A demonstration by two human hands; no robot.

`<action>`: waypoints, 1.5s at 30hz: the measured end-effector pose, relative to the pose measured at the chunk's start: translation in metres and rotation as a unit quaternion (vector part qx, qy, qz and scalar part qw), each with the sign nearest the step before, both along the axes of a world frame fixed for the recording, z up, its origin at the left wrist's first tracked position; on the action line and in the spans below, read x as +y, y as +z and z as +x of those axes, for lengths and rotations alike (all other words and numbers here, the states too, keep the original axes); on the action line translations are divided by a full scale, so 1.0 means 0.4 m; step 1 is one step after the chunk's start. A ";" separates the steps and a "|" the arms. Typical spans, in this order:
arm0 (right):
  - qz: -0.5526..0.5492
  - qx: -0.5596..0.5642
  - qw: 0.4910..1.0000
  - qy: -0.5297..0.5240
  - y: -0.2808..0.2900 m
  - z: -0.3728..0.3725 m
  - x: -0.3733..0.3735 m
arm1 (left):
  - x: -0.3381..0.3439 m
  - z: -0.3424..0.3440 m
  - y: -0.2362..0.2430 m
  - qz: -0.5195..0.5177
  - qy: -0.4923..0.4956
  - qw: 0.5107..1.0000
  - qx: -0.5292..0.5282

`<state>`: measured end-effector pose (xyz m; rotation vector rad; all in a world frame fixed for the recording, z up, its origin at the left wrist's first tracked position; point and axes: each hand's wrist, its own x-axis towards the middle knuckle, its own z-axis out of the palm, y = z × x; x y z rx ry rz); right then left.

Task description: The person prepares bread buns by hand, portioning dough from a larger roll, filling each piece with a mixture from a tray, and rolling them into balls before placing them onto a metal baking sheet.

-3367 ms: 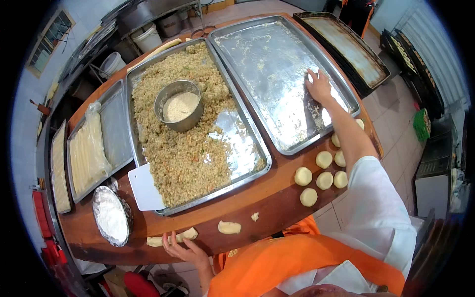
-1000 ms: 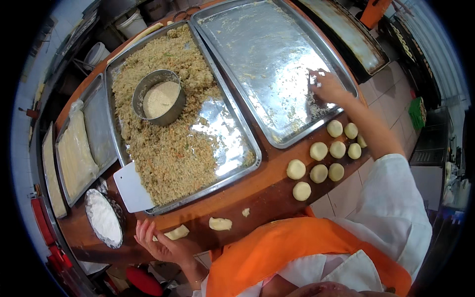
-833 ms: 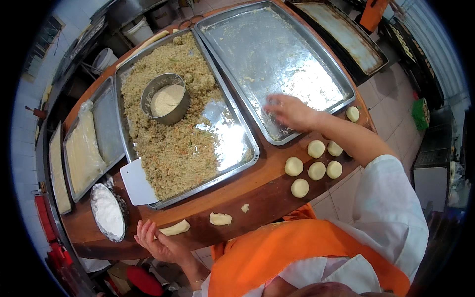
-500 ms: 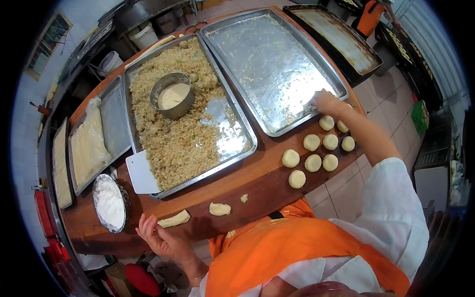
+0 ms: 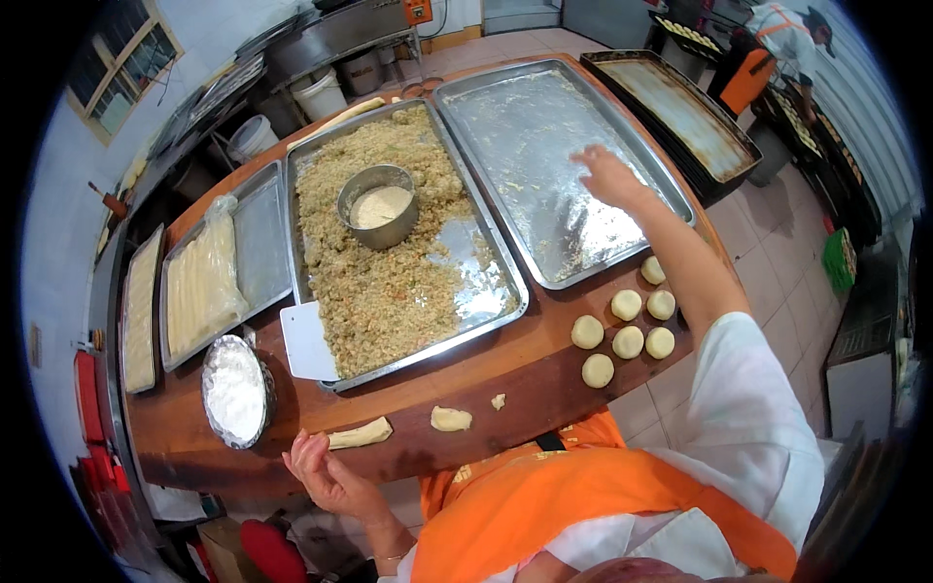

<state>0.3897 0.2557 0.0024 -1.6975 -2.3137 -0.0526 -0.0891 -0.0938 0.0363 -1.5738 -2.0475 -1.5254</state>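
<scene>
My right hand point(image 5: 614, 181) is over a shallow metal tray point(image 5: 525, 160), fingers apart, with nothing visible in it. Crumbs and smears cover that tray. My left hand point(image 5: 333, 483) hangs at the table's near edge, its fingers loosely bent and apart, beside a strip of pale dough point(image 5: 360, 433). To the right of the strip lie a flattened dough piece point(image 5: 451, 419) and a small dough scrap point(image 5: 499, 400). Several round dough balls point(image 5: 628, 342) sit on the wood below my right forearm, which partly hides that group's right side.
A second tray holds crumbly brownish filling point(image 5: 379, 325), with a metal bowl point(image 5: 401, 229) standing in it and a white scraper point(image 5: 307, 342) at its corner. Left are a bowl of white flour point(image 5: 235, 391) and plastic-covered dough strips point(image 5: 199, 291). Dark baking trays point(image 5: 680, 112) and a co-worker point(image 5: 768, 58) are beyond.
My right hand has moved from the tray's near corner farther over the tray, its fingers now spread. The left hand stays by the dough strip. The view has tilted up, showing more of the co-worker.
</scene>
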 end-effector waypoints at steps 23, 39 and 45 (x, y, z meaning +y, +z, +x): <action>-0.084 0.195 0.950 0.228 0.111 -0.695 0.117 | 0.016 -0.109 -0.106 -0.061 0.061 0.996 -0.018; -0.244 -0.093 0.936 0.236 -0.048 -0.936 0.302 | -0.019 -0.054 -0.181 -0.149 -0.001 0.988 0.040; -0.414 0.358 0.830 0.108 0.081 -0.779 0.275 | 0.022 -0.022 -0.136 -0.150 -0.056 0.985 0.068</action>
